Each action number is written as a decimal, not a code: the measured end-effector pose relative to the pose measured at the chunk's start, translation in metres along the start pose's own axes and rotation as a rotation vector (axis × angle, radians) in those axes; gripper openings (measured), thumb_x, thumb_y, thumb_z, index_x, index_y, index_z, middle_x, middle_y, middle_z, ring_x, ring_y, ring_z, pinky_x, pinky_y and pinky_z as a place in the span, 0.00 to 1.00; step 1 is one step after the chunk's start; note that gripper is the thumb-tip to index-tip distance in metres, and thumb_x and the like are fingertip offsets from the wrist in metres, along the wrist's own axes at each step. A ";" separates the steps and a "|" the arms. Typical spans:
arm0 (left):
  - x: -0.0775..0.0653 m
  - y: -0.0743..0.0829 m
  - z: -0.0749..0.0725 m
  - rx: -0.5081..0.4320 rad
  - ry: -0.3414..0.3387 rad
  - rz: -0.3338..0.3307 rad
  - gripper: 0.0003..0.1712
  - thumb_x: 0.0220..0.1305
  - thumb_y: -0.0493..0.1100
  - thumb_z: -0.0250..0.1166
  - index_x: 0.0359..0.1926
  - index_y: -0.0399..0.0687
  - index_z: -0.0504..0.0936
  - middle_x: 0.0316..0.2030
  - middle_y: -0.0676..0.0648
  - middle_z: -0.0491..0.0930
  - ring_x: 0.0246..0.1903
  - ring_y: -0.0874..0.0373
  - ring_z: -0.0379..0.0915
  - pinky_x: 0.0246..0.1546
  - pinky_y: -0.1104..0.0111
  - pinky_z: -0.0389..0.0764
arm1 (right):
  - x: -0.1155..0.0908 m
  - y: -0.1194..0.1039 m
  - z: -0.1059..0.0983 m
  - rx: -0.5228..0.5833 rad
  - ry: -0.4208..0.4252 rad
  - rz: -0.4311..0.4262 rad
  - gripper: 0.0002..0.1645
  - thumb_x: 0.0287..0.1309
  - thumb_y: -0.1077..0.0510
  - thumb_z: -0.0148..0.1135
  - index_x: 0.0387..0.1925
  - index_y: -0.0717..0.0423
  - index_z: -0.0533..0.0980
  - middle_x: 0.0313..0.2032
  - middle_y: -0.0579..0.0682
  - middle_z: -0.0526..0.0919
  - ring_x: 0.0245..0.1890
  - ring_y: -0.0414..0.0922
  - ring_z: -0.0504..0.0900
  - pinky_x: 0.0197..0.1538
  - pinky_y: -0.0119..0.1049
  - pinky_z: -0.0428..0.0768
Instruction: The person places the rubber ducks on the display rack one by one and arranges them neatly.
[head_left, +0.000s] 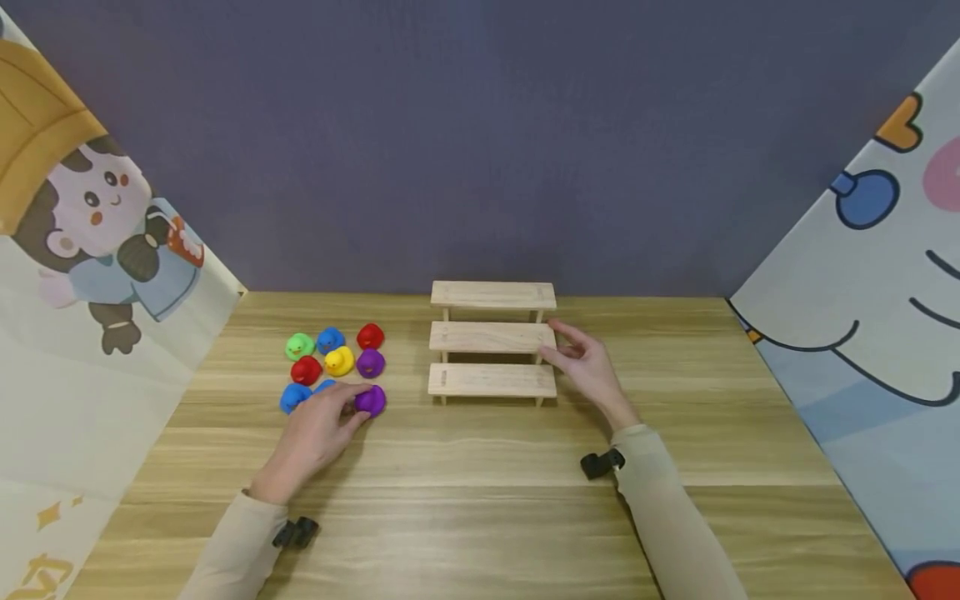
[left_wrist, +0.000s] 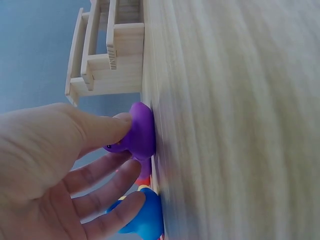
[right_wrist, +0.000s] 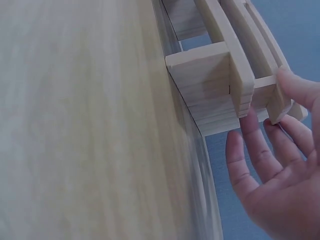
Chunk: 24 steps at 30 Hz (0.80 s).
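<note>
My left hand point(head_left: 315, 429) pinches a purple rubber duck point(head_left: 372, 401) between thumb and fingers, at the front right of a duck group; the left wrist view shows the thumb against the duck's side. Close by, a blue duck point(left_wrist: 150, 217) lies under the other fingers, partly hidden. A three-tier wooden stand point(head_left: 491, 381) stands at the table's middle. With thumb and index finger, my right hand point(head_left: 588, 371) grips the right end of its middle step point(head_left: 491, 337). In the right wrist view, the remaining fingers point(right_wrist: 242, 167) spread beside the stand's end.
Behind the held duck sit several more: a green point(head_left: 300, 346), a yellow point(head_left: 340, 361), another purple point(head_left: 371, 362), two red and blue ones. The wooden table point(head_left: 480, 500) meets a dark wall point(head_left: 480, 150) at the back. Cartoon-printed panels flank both sides.
</note>
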<state>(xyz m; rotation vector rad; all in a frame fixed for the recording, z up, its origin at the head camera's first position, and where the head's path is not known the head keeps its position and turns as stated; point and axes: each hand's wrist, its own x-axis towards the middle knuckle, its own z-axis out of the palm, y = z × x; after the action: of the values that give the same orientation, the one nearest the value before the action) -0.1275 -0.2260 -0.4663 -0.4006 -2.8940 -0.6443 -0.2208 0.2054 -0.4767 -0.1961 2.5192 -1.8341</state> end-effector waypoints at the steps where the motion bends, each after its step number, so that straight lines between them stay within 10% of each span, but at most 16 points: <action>1: 0.000 0.000 0.000 0.003 0.001 -0.001 0.22 0.66 0.39 0.76 0.60 0.46 0.87 0.48 0.42 0.90 0.40 0.52 0.84 0.40 0.56 0.83 | 0.000 0.000 0.000 0.003 -0.002 -0.001 0.40 0.68 0.51 0.74 0.76 0.55 0.71 0.77 0.52 0.72 0.64 0.62 0.83 0.49 0.25 0.83; 9: 0.001 0.002 -0.001 0.017 0.013 -0.022 0.22 0.65 0.44 0.77 0.59 0.49 0.88 0.40 0.47 0.89 0.34 0.57 0.77 0.32 0.65 0.75 | 0.000 0.001 0.000 -0.011 0.000 0.008 0.39 0.67 0.49 0.74 0.76 0.51 0.72 0.77 0.51 0.72 0.47 0.41 0.87 0.35 0.31 0.80; 24: 0.011 0.017 -0.010 0.002 0.090 -0.003 0.24 0.68 0.52 0.74 0.62 0.48 0.87 0.38 0.46 0.88 0.32 0.56 0.80 0.24 0.69 0.73 | 0.002 0.003 -0.001 0.008 -0.013 0.024 0.42 0.66 0.45 0.76 0.76 0.50 0.72 0.78 0.50 0.71 0.62 0.58 0.85 0.47 0.26 0.84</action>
<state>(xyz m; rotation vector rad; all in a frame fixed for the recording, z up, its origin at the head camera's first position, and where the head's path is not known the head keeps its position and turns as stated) -0.1321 -0.2129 -0.4487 -0.3572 -2.8106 -0.6425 -0.2231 0.2071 -0.4793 -0.1767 2.4939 -1.8285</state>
